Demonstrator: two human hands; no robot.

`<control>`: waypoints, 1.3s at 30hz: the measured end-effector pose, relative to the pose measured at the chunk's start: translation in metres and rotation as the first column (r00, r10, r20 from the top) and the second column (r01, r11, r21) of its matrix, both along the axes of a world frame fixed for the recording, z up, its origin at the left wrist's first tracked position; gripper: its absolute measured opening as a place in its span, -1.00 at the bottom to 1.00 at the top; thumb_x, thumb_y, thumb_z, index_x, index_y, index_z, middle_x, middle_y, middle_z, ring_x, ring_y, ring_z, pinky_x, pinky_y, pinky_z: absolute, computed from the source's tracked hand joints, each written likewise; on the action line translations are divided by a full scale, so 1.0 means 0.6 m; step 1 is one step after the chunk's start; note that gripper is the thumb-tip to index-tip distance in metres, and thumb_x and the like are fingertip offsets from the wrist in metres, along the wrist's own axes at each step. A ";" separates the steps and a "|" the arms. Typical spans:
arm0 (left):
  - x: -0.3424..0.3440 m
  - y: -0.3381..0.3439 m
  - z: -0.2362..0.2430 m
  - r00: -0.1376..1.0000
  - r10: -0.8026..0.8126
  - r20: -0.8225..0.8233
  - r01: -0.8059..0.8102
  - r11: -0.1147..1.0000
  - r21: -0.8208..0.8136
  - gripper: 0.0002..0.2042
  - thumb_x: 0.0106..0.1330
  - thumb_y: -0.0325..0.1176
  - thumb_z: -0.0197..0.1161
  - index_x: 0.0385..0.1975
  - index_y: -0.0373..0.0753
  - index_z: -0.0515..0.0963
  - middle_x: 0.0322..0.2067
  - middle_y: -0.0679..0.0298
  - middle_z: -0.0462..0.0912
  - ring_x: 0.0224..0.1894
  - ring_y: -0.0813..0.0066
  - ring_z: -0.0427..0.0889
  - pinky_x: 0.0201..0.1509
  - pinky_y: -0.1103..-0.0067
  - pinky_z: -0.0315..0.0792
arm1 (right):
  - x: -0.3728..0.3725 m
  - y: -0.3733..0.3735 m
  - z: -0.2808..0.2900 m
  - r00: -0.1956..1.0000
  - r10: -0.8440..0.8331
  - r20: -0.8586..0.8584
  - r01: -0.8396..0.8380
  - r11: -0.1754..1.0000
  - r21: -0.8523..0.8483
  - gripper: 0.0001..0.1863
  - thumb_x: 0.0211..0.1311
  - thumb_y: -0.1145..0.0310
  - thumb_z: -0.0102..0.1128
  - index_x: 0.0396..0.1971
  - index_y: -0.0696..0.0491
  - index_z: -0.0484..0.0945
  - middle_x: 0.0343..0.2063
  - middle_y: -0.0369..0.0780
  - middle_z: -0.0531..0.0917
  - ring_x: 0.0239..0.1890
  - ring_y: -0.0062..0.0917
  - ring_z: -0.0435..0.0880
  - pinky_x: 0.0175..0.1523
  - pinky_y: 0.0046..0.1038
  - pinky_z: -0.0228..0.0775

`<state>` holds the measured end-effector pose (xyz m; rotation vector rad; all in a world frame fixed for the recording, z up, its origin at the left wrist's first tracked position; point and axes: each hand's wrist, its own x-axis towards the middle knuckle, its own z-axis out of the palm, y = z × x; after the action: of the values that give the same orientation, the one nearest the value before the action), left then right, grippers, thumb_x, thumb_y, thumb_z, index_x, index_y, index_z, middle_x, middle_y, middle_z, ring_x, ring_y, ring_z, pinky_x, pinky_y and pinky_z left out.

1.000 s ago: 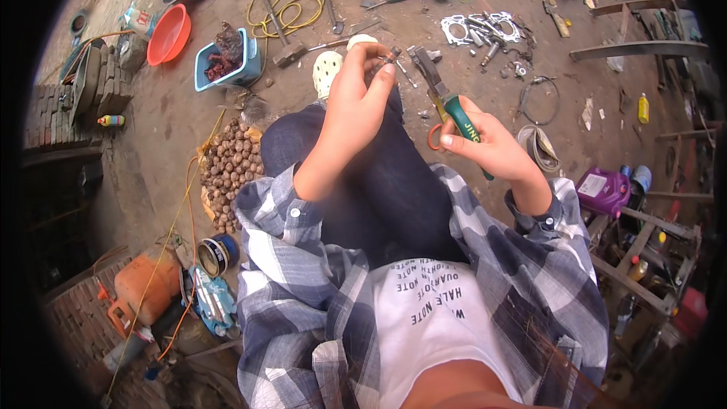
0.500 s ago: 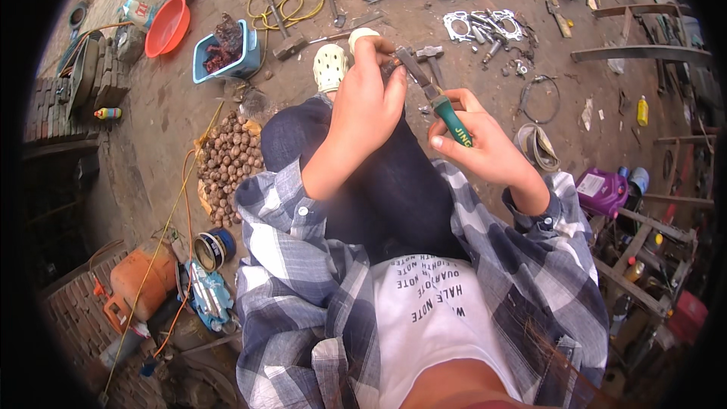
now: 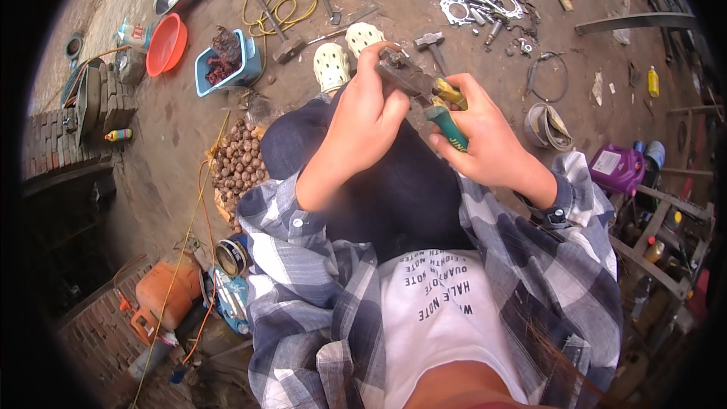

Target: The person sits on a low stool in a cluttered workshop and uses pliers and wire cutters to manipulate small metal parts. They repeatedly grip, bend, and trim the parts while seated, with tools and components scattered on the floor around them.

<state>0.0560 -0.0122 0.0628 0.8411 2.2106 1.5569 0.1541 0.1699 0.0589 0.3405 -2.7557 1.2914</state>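
Note:
My right hand [image 3: 485,136] grips pliers [image 3: 447,125] with green and yellow on the handles, their metal head angled up to the left. My left hand [image 3: 363,121] is raised over my dark-trousered legs, its fingers curled round a small dark piece [image 3: 388,57] at the plier jaws; that piece is mostly hidden, so I cannot tell what it is. Beyond my hands are my white clogs [image 3: 331,64] and a hammer [image 3: 429,42] lying on the ground. A heap of brown walnuts [image 3: 238,159] lies beside my left leg.
A blue basin [image 3: 208,76] with dark lumps, a red basin [image 3: 166,45], a yellow hose [image 3: 276,11] and metal engine parts [image 3: 485,15] lie ahead. An orange tank [image 3: 166,299] is at lower left; a purple jug [image 3: 617,170] and metal frames [image 3: 659,242] are at right.
The pliers have moved up and left to meet my left hand's fingertips, and my right hand has shifted with them. The hammer now shows clearly beyond them.

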 end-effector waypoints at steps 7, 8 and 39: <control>-0.013 -0.027 -0.004 0.931 -0.306 0.201 0.265 0.942 0.204 -0.54 0.44 -0.21 0.07 0.19 -0.38 0.26 -0.31 0.38 0.45 -0.33 0.65 0.39 -0.23 0.69 0.28 | 0.014 0.021 0.022 0.996 0.087 -0.032 -0.087 0.996 0.011 -0.84 0.00 0.47 0.28 -0.41 0.18 0.52 -0.05 0.06 0.38 -0.03 -0.04 0.44 0.05 -0.21 0.33; -0.014 -0.028 -0.004 0.921 -0.317 0.225 0.274 0.941 0.200 -0.55 0.45 -0.18 0.07 0.18 -0.37 0.28 -0.36 0.41 0.43 -0.38 0.70 0.34 -0.30 0.73 0.25 | 0.016 0.023 0.021 0.996 0.092 -0.015 -0.092 0.996 0.003 -0.84 0.00 0.46 0.29 -0.43 0.17 0.52 -0.04 0.06 0.38 -0.01 -0.03 0.44 0.07 -0.20 0.33; 0.007 0.023 -0.005 0.931 0.059 -0.361 -0.139 0.970 -0.200 -0.55 0.42 -0.05 0.06 -0.05 -0.41 0.35 -0.49 -0.04 0.54 -0.43 -0.08 0.56 -0.37 0.34 0.42 | 0.019 0.030 0.005 0.986 0.085 0.143 -0.061 0.985 -0.164 -0.88 0.03 0.41 0.28 -0.43 0.08 0.56 -0.01 0.12 0.34 0.03 0.02 0.40 0.13 -0.19 0.25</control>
<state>0.0602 0.0018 0.0596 1.0169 2.6600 1.2410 0.1654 0.1879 0.0621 0.3484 -2.7580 1.6070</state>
